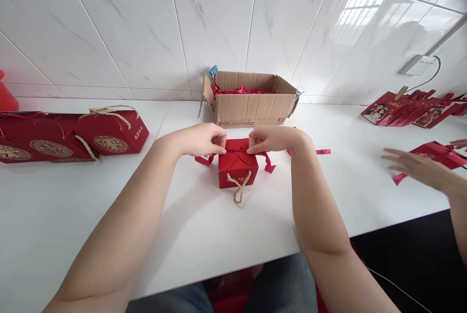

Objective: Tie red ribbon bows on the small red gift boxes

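A small red gift box [238,167] with a gold rope handle stands on the white table [109,216] in front of me. A red ribbon [270,161] runs across its top, with ends trailing left and right. My left hand [203,139] pinches the ribbon at the box's top left. My right hand [270,139] pinches it at the top right. Both hands are closed on the ribbon, fingertips nearly meeting over the box.
An open cardboard box [250,105] with red ribbons inside stands against the tiled wall behind. Finished red boxes [109,133] with rope handles lie at left. Flat red cartons [404,109] lie at far right. Another person's hand [416,166] reaches over a red box [438,150] at right.
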The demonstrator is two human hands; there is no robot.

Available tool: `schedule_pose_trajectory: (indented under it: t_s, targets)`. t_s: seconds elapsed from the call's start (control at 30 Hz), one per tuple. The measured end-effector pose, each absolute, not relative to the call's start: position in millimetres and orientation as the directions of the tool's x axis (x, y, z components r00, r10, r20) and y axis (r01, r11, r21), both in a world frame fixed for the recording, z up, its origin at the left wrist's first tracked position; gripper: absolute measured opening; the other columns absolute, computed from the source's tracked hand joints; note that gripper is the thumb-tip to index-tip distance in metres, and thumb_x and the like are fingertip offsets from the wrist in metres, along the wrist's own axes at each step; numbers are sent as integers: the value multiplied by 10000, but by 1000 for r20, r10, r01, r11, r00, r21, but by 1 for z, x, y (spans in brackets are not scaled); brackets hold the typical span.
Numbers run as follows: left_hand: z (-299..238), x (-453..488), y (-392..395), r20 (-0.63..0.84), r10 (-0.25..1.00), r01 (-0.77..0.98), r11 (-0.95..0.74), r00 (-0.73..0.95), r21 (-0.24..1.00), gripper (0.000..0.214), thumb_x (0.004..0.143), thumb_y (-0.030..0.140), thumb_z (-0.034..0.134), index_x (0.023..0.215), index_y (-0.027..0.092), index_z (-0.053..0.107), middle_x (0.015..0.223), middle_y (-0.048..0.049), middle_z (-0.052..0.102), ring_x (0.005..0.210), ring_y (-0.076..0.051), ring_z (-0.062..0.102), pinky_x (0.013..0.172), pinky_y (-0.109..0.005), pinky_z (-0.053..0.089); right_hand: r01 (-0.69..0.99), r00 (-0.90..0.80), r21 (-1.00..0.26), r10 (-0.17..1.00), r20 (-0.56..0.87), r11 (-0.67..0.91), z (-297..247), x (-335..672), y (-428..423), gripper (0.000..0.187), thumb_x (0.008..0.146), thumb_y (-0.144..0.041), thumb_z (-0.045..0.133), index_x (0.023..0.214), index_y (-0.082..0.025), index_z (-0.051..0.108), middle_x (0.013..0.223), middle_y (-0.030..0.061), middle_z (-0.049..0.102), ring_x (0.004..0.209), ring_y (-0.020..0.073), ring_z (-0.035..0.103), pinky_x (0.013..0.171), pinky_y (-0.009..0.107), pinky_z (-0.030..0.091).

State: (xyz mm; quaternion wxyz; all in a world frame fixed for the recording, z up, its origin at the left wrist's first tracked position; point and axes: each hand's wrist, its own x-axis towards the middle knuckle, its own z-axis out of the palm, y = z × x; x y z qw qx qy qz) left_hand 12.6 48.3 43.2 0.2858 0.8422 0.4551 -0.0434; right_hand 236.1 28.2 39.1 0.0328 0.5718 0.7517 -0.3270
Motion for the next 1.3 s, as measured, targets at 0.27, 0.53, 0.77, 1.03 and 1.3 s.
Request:
schedule_pose_trajectory:
  t_s: [0.27, 0.53, 0.77, 1.03, 1.3]
  targets:
    - [48, 13, 44, -319, 735, 775, -429, 598, 464, 172, 714, 357, 608, 831, 231, 609, 779, -15, 654, 651, -162, 599, 511, -239, 407, 868, -379, -468, 831, -407, 167, 46, 238, 23, 255, 738, -465, 662, 741, -214, 620, 711, -18, 584, 627, 106, 440, 574, 263, 317]
    - [45, 10, 46, -254, 723, 737, -492, 642, 463, 333, 740, 385, 582, 1038, 335, 721, 725, -1, 617, 635, -155, 573, 510, -240, 389, 851, -431, -478, 810, -398, 218, 50, 249, 18, 226, 736, -438, 652, 693, -217, 634, 758, -13, 626, 673, 121, 498, 611, 270, 351]
    - [47, 12, 45, -299, 715, 751, -467, 632, 467, 400, 749, 424, 590, 1123, 328, 694, 755, -3, 630, 661, -157, 599, 538, -235, 417, 799, -464, -588, 751, -470, 126, 43, 253, 26, 270, 662, -417, 739, 755, -230, 568, 680, -36, 658, 686, 131, 573, 613, 257, 358]
    - [47, 12, 47, -317, 705, 756, -480, 635, 445, 424, 753, 420, 588, 1152, 313, 679, 786, -10, 649, 679, -160, 599, 543, -238, 405, 722, -557, -671, 715, -422, 167, 44, 258, 26, 314, 650, -495, 752, 702, -191, 694, 690, -6, 680, 677, 120, 562, 673, 268, 381]
    - [43, 9, 50, -307, 694, 724, -448, 652, 525, 405, 711, 439, 625, 1092, 327, 706, 856, -16, 692, 697, -164, 616, 568, -239, 425, 567, -664, -811, 663, -346, 145, 40, 257, 25, 288, 688, -419, 757, 768, -145, 716, 577, -44, 532, 557, 74, 425, 556, 249, 340]
